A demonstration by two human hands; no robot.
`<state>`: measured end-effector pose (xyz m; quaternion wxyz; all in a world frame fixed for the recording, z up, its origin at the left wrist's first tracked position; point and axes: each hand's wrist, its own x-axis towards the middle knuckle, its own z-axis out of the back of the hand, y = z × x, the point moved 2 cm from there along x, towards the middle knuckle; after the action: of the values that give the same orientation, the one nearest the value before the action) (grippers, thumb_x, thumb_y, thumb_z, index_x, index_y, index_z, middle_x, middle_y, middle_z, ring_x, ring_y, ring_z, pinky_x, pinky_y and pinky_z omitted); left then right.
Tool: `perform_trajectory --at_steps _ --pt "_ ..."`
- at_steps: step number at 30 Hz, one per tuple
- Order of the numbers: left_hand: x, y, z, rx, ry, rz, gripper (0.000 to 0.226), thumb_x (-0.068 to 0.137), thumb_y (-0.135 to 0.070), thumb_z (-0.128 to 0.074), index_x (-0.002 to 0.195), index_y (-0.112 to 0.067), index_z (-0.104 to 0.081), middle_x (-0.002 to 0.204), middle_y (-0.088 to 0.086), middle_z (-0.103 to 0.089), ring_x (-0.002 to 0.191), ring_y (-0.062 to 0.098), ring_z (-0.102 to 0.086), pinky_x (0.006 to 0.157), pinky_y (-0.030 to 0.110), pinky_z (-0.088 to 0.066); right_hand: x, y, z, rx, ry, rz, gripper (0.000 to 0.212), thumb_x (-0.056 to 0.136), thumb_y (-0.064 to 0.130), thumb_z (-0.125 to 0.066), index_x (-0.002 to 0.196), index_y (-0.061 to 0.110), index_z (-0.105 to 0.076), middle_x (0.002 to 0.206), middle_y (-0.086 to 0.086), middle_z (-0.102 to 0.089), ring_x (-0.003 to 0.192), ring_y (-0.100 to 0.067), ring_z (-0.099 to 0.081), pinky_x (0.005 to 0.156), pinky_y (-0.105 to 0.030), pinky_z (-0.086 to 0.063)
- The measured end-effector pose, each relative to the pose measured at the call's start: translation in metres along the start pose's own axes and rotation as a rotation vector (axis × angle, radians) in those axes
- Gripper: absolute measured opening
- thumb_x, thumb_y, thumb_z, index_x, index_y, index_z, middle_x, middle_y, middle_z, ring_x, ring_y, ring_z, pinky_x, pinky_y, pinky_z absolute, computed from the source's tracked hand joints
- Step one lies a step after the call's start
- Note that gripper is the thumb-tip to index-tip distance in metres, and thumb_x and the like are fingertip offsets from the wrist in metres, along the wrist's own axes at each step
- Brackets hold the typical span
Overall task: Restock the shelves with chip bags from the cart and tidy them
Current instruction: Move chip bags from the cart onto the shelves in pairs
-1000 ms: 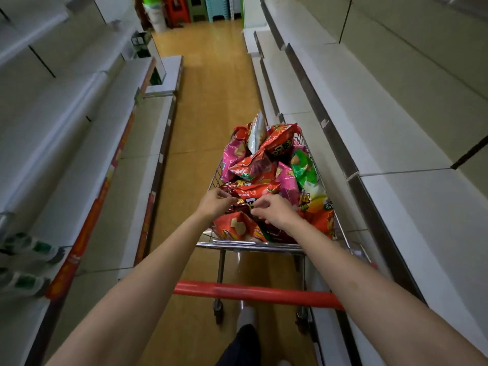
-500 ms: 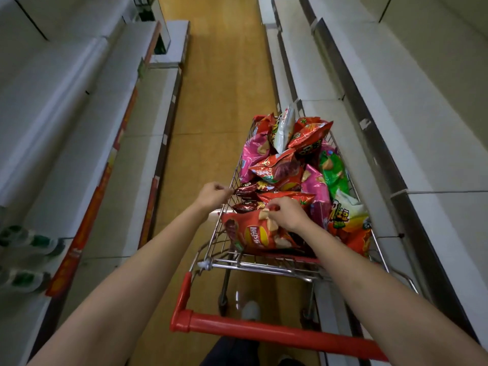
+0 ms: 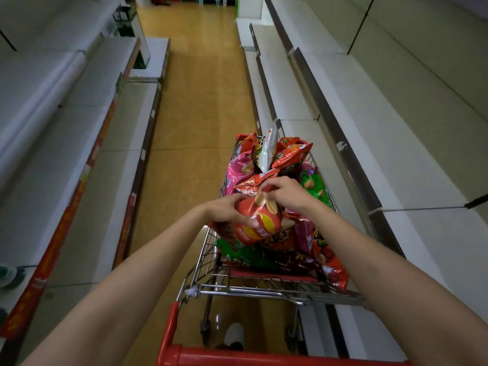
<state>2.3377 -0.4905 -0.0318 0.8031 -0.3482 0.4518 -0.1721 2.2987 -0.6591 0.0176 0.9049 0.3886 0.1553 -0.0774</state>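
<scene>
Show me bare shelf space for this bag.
The white shelf boards right of the wire shopping cart lie bare. The left shelves look bare too. The cart is crowded; both hands, left and right, grip the red chip bag.

Red chip bag: lifted clear of the cart's pile.
Left hand: moved from cart rim onto the bag.
Right hand: raised, pinching bag's top.

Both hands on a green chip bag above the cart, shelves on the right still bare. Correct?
Not quite: the head view shows the bag is red, not green. Left hand and right hand both grip it above the cart, and the right shelves are bare.
</scene>
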Motion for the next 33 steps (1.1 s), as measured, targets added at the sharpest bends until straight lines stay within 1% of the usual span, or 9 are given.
perform_trajectory --at_steps 4,8,12,14,17,23,26,30,33 --pt "0.011 -0.001 0.001 0.103 -0.121 -0.05 0.088 0.063 -0.03 -0.088 0.136 -0.018 -0.042 0.129 0.001 -0.057 0.117 0.021 -0.054 0.103 0.037 -0.044 0.006 0.003 0.012 0.085 -0.065 0.036 0.02 0.091 0.013 -0.061 0.107 0.022 -0.067 0.12 -0.003 -0.06 0.105 -0.016 -0.055 0.084 -0.027 -0.043" --pt "0.004 0.009 0.018 -0.03 -0.235 -0.052 0.05 0.073 -0.019 -0.082 0.114 -0.017 -0.055 0.109 0.0 -0.064 0.104 0.02 -0.061 0.088 0.027 -0.046 0.012 -0.015 0.016 0.203 -0.18 -0.014 0.029 0.094 0.013 -0.058 0.122 0.016 -0.059 0.115 -0.005 -0.065 0.071 -0.013 -0.063 0.059 -0.017 -0.049" --pt "-0.01 0.029 0.037 -0.355 -0.326 -0.006 0.03 0.08 -0.023 -0.075 0.104 -0.019 -0.057 0.102 0.001 -0.067 0.09 0.016 -0.065 0.082 0.029 -0.052 0.016 -0.054 0.004 -0.073 -0.104 -0.198 0.037 0.091 0.009 -0.06 0.128 0.009 -0.057 0.128 -0.01 -0.059 0.105 -0.024 -0.063 0.092 -0.035 -0.051" --pt "-0.015 0.037 0.041 -0.452 -0.343 0.017 0.024 0.081 -0.025 -0.073 0.099 -0.021 -0.057 0.097 0.001 -0.068 0.086 0.016 -0.067 0.071 0.026 -0.051 0.015 -0.076 -0.006 -0.173 -0.032 -0.298 0.043 0.09 0.009 -0.063 0.132 0.007 -0.054 0.123 -0.013 -0.06 0.096 -0.025 -0.063 0.079 -0.031 -0.053" --pt "-0.017 0.046 0.041 -0.531 -0.336 0.056 0.03 0.079 -0.028 -0.074 0.102 -0.018 -0.057 0.095 0.004 -0.071 0.082 0.018 -0.071 0.068 0.028 -0.054 0.011 -0.098 -0.02 -0.104 0.05 -0.427 0.053 0.089 0.01 -0.066 0.138 0.01 -0.047 0.115 -0.018 -0.063 0.065 -0.02 -0.061 0.051 -0.023 -0.048" --pt "-0.015 0.048 0.033 -0.558 -0.233 0.034 0.057 0.064 -0.039 -0.079 0.111 -0.018 -0.055 0.103 0.006 -0.071 0.089 0.023 -0.072 0.075 0.033 -0.056 0.017 -0.11 -0.03 -0.04 -0.067 -0.369 0.029 0.083 0.006 -0.072 0.112 0.005 -0.069 0.091 -0.013 -0.066 0.078 -0.023 -0.057 0.079 -0.038 -0.051" --pt "-0.01 0.046 0.032 -0.573 -0.207 0.02 0.067 0.062 -0.042 -0.084 0.116 -0.016 -0.054 0.105 0.007 -0.072 0.093 0.025 -0.071 0.079 0.036 -0.056 0.015 -0.104 -0.025 -0.022 -0.108 -0.325 0.019 0.087 0.012 -0.069 0.104 0.004 -0.071 0.077 -0.008 -0.063 0.064 -0.022 -0.057 0.074 -0.035 -0.051" --pt "-0.009 0.025 0.027 -0.617 -0.19 -0.023 0.041 0.08 -0.028 -0.068 0.116 -0.016 -0.054 0.096 0.001 -0.072 0.086 0.018 -0.071 0.076 0.031 -0.055 0.009 -0.09 -0.007 0.079 -0.178 -0.302 0.027 0.092 0.022 -0.065 0.112 0.004 -0.068 0.072 -0.004 -0.062 0.049 -0.013 -0.05 0.054 -0.021 -0.042" --pt "-0.018 0.001 0.021 -0.614 -0.071 -0.066 0.067 0.063 -0.041 -0.082 0.118 -0.015 -0.053 0.091 0.0 -0.075 0.083 0.017 -0.072 0.07 0.029 -0.058 0.006 -0.077 0.012 0.219 -0.274 -0.255 0.024 0.093 0.024 -0.062 0.103 0.004 -0.071 0.065 0.003 -0.049 0.052 -0.011 -0.046 0.049 -0.02 -0.036"
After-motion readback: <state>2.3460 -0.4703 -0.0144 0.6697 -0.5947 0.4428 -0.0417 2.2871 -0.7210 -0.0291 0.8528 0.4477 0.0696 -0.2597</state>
